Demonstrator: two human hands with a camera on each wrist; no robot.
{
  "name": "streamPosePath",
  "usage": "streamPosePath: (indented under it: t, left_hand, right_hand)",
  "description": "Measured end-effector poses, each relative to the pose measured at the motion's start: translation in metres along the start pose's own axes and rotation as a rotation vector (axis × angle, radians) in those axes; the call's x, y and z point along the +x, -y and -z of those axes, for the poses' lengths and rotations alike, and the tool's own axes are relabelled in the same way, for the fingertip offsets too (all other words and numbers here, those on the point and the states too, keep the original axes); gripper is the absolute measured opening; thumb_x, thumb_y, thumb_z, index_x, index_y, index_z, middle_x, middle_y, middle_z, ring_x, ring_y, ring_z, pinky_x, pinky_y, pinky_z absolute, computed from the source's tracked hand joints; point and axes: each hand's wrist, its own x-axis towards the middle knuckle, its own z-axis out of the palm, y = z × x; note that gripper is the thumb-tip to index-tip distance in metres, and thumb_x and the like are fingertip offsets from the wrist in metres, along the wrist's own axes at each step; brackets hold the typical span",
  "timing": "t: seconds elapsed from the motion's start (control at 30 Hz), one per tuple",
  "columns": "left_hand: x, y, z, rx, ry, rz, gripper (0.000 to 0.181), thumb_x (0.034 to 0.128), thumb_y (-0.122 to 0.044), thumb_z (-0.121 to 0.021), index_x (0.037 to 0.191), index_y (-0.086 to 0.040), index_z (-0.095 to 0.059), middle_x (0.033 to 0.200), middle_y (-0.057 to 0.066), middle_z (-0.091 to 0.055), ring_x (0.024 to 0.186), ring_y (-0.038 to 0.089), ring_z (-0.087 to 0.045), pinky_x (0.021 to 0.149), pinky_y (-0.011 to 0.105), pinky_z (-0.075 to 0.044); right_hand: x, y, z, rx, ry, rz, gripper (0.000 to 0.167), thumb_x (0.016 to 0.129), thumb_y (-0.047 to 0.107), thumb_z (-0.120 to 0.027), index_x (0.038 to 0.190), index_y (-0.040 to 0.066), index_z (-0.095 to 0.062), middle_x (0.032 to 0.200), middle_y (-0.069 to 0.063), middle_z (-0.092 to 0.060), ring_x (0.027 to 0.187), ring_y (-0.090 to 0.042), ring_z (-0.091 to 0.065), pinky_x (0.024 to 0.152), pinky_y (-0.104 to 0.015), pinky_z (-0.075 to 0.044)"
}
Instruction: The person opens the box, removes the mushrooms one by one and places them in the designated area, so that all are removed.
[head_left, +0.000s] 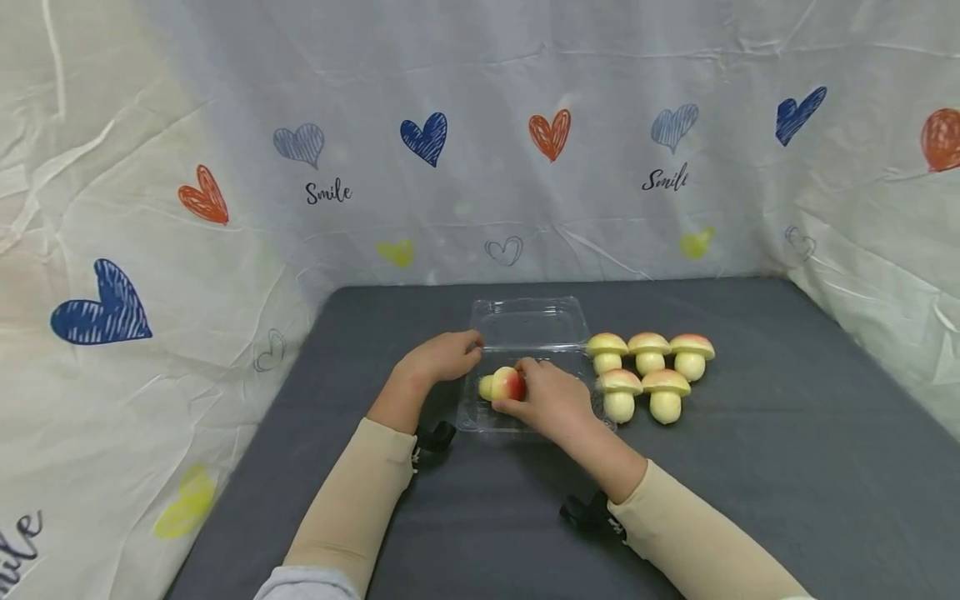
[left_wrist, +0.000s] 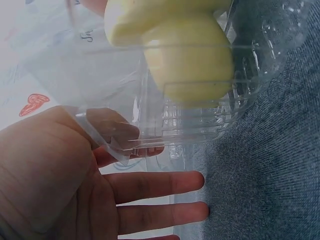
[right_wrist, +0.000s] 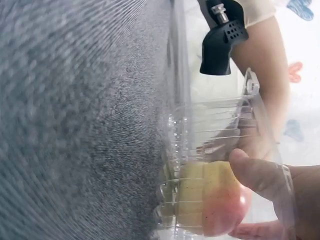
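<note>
A clear plastic clamshell box [head_left: 471, 417] lies on the dark cloth, its lid [head_left: 529, 322] folded back away from me. Inside its base is a toy mushroom [head_left: 498, 385] with a red and yellow cap, lying on its side with the stem to the left. My right hand [head_left: 553, 400] holds the cap between thumb and fingers. At the box's left edge, my left hand [head_left: 444, 357] pinches the rim with thumb and index finger; its other fingers [left_wrist: 157, 187] stretch out straight. The right wrist view shows the mushroom's cap [right_wrist: 212, 200] through the box wall.
Several more toy mushrooms [head_left: 650, 350] stand in two rows close to the box's right side, caps up. Dark cloth [head_left: 787, 467] covers the table. A white sheet printed with hearts [head_left: 423, 137] hangs behind and at both sides.
</note>
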Motion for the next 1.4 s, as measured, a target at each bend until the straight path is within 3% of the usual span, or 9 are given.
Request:
streamPosePath:
  t: [0.2, 0.37, 0.53, 0.73, 0.9, 1.0, 1.1, 1.23, 1.4]
  left_hand:
    - [0.001, 0.002, -0.001, -0.013, -0.003, -0.009, 0.042, 0.1094, -0.027, -0.042, 0.146, -0.011, -0.054, 0.14, 0.01, -0.059, 0.12, 0.026, -0.06, 0.097, 0.048, -0.05]
    - [0.002, 0.004, -0.002, -0.015, -0.002, -0.006, 0.043, 0.1092, -0.028, -0.042, 0.148, -0.012, -0.053, 0.14, 0.01, -0.059, 0.12, 0.026, -0.06, 0.096, 0.048, -0.05]
    - [0.002, 0.005, -0.002, -0.014, 0.006, 0.005, 0.043, 0.1099, -0.028, -0.042, 0.149, -0.012, -0.052, 0.139, 0.009, -0.06, 0.117, 0.025, -0.061, 0.094, 0.048, -0.05]
    - [0.001, 0.003, -0.001, -0.012, -0.002, -0.006, 0.043, 0.1097, -0.028, -0.042, 0.148, -0.012, -0.053, 0.138, 0.01, -0.061, 0.113, 0.024, -0.061, 0.092, 0.047, -0.05]
    - [0.001, 0.003, -0.002, -0.009, -0.005, -0.003, 0.043, 0.1102, -0.028, -0.042, 0.148, -0.011, -0.053, 0.126, 0.008, -0.064, 0.093, 0.022, -0.06, 0.083, 0.044, -0.047]
    - [0.002, 0.003, -0.002, -0.002, -0.012, -0.007, 0.042, 0.1099, -0.028, -0.042, 0.147, -0.012, -0.054, 0.124, 0.007, -0.064, 0.091, 0.021, -0.058, 0.082, 0.043, -0.046]
    - [0.002, 0.004, -0.002, 0.0, -0.019, -0.011, 0.041, 0.1094, -0.028, -0.043, 0.145, -0.012, -0.055, 0.129, 0.007, -0.064, 0.098, 0.02, -0.059, 0.086, 0.044, -0.048]
    - [0.001, 0.003, -0.001, -0.007, -0.014, -0.014, 0.041, 0.1097, -0.027, -0.044, 0.146, -0.011, -0.054, 0.134, 0.009, -0.062, 0.108, 0.023, -0.061, 0.091, 0.046, -0.049]
    - [0.0, 0.002, 0.0, -0.013, 0.0, -0.024, 0.041, 0.1102, -0.025, -0.044, 0.147, -0.009, -0.054, 0.137, 0.01, -0.061, 0.118, 0.027, -0.061, 0.094, 0.048, -0.05]
  right_hand:
    - [0.005, 0.0, -0.002, 0.006, 0.022, 0.005, 0.064, 0.087, 0.05, -0.079, 0.133, 0.009, -0.065, 0.104, -0.008, -0.063, 0.074, -0.019, -0.059, 0.057, -0.037, -0.049]
    - [0.01, -0.006, 0.002, 0.061, 0.1, 0.01, 0.072, 0.086, 0.031, -0.078, 0.15, 0.01, -0.053, 0.112, -0.01, -0.066, 0.077, -0.021, -0.059, 0.062, -0.04, -0.049]
    - [0.012, -0.008, 0.004, 0.12, 0.137, 0.066, 0.074, 0.09, 0.033, -0.079, 0.155, 0.014, -0.048, 0.116, -0.007, -0.068, 0.084, -0.021, -0.061, 0.066, -0.04, -0.049]
    - [0.012, -0.013, 0.005, 0.225, 0.163, 0.084, 0.062, 0.095, 0.015, -0.07, 0.154, 0.015, -0.05, 0.117, -0.009, -0.068, 0.062, -0.016, -0.052, 0.056, -0.033, -0.043]
    - [0.014, -0.02, 0.014, 0.374, 0.262, 0.069, 0.074, 0.09, 0.0, -0.062, 0.159, 0.016, -0.042, 0.119, -0.015, -0.066, 0.044, -0.013, -0.035, 0.047, -0.029, -0.035]
    - [0.016, -0.023, 0.018, 0.382, 0.283, 0.059, 0.071, 0.092, 0.008, -0.068, 0.158, 0.013, -0.043, 0.121, -0.015, -0.064, 0.053, -0.014, -0.045, 0.055, -0.032, -0.041]
    - [0.016, -0.024, 0.02, 0.344, 0.271, 0.057, 0.062, 0.095, 0.022, -0.072, 0.152, 0.008, -0.05, 0.134, -0.012, -0.061, 0.08, -0.019, -0.061, 0.073, -0.039, -0.05]
    - [0.016, -0.025, 0.019, 0.306, 0.236, 0.053, 0.056, 0.098, 0.033, -0.072, 0.145, 0.007, -0.058, 0.139, -0.013, -0.061, 0.113, -0.028, -0.062, 0.09, -0.047, -0.051]
    - [0.017, -0.027, 0.022, 0.331, 0.196, 0.036, 0.055, 0.096, 0.034, -0.074, 0.142, 0.007, -0.061, 0.131, -0.013, -0.065, 0.105, -0.028, -0.064, 0.086, -0.046, -0.052]
